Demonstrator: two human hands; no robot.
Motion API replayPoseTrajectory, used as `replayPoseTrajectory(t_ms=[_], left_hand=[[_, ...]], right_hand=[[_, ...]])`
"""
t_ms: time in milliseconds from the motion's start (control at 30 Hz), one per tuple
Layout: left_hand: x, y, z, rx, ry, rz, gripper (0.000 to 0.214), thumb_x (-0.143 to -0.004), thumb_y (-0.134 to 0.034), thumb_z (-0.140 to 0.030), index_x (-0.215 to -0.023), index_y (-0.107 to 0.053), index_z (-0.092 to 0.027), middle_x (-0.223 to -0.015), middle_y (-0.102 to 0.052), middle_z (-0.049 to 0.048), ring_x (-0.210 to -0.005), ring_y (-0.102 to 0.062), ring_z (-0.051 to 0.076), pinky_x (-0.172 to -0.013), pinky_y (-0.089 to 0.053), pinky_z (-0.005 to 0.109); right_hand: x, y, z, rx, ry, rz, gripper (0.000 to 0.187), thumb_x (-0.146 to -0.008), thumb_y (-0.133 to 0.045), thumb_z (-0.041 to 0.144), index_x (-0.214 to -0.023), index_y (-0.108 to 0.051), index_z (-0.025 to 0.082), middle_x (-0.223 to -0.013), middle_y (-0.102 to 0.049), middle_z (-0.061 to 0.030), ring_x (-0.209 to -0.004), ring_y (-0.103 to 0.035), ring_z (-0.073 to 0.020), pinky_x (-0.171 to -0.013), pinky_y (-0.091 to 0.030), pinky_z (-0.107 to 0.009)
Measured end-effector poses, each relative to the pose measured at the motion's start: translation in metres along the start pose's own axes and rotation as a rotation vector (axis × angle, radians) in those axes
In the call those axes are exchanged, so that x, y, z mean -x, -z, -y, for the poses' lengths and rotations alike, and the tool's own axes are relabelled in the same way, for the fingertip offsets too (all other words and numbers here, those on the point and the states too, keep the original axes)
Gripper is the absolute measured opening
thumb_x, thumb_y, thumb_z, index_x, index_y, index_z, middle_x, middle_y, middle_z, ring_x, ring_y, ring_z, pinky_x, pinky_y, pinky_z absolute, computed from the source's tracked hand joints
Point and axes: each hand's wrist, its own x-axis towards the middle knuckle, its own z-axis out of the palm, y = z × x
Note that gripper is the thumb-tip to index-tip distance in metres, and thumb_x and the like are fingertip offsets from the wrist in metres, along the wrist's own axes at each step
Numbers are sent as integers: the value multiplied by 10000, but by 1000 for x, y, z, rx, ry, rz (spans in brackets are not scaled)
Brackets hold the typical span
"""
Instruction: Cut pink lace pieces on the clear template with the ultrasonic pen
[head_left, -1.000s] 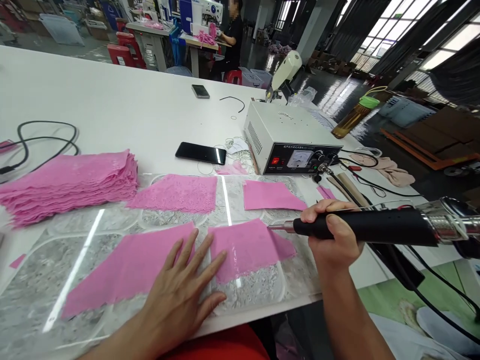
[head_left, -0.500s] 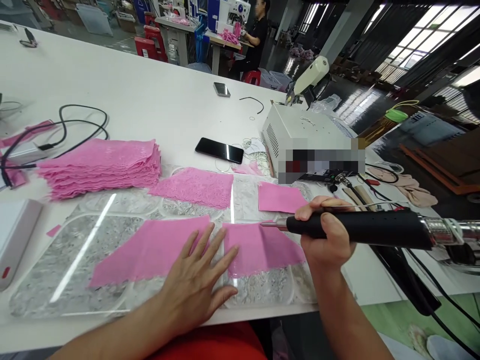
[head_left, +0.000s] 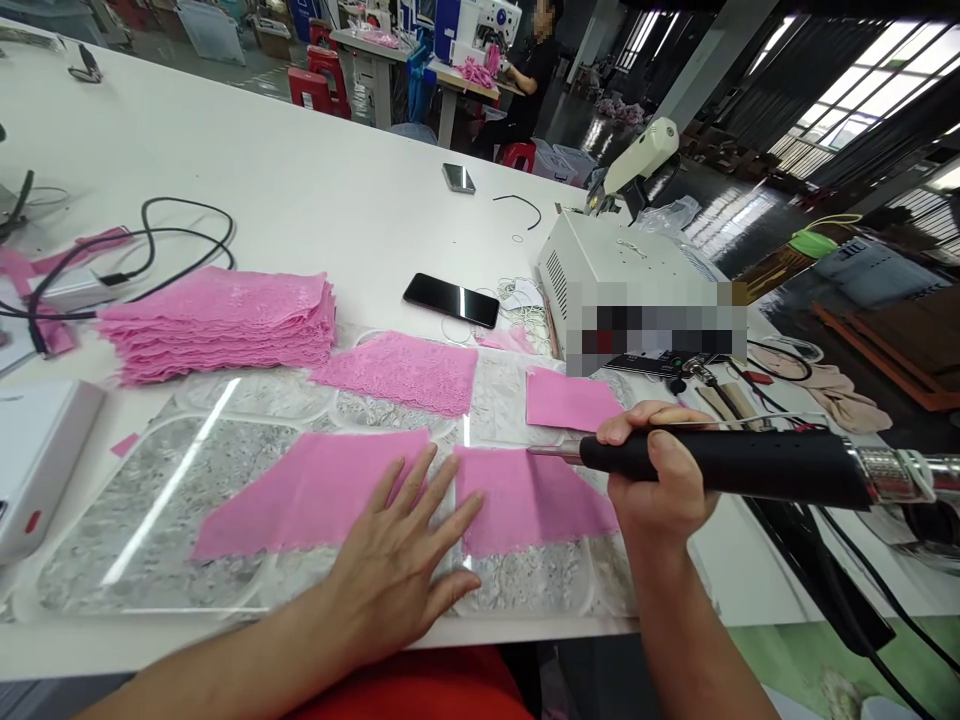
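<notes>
My left hand [head_left: 405, 555] lies flat with spread fingers, its fingertips across the gap between two pink fabric pieces. Under its index and middle fingers is the edge of the left fabric piece [head_left: 322, 490], which tapers to the left. The right fabric piece [head_left: 502, 500] has a fold mark down its middle. My right hand [head_left: 664, 475] is wrapped round a black handheld tool [head_left: 757, 465] with a thin metal tip. That tip rests at or just above the top edge of the right piece; contact cannot be made out. Both pieces lie on a clear-topped grey marbled mat [head_left: 180, 490].
Behind the mat's left part sits a stack of pink lace fabric [head_left: 217, 325]. Further lace pieces [head_left: 409, 372] and a small pink rectangle [head_left: 571, 398] lie nearby. A black phone [head_left: 450, 300] and a grey metal box [head_left: 622, 260] stand beyond. A person [head_left: 529, 75] sits at a sewing machine.
The whole view has shifted slightly, so things appear a little further right. Both hands, the tool and the fabric keep nearly the same places relative to each other.
</notes>
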Motion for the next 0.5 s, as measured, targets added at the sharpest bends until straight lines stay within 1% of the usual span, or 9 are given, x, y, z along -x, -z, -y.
replayPoseTrajectory(t_ms=[200,333,500], left_hand=[[1,0,-1,4,12,19,576,-912,-523,-601,-1399,-513,-294,-1525,-403,112,-1435,-305,359,-1145,-245,525],[1,1,-2,7,25,38,599,-896,-544,-614,-1397,-514,-288,-1528,-398,109,-1440,-293,360,-1147,-249,534],[0,3,-3,0,20,40,608,-903,-515,-635,-1384,-531,-264,-1505,-431,128,-1425,-324,360,-1143,-247,538]], right_hand=[[0,-3,4,-22,-28,18,69,-688,-598,203,-749,-565,192,-754,-539,25,-520,-559,-106,-540,-501,-312],[4,-11,7,-67,-25,43,95,-686,-591,208,-779,-574,200,-754,-545,26,-507,-553,-100,-532,-502,-310],[10,-21,5,-58,-44,89,91,-700,-592,220,-786,-569,202,-770,-548,24,-519,-561,-100,-538,-499,-307]])
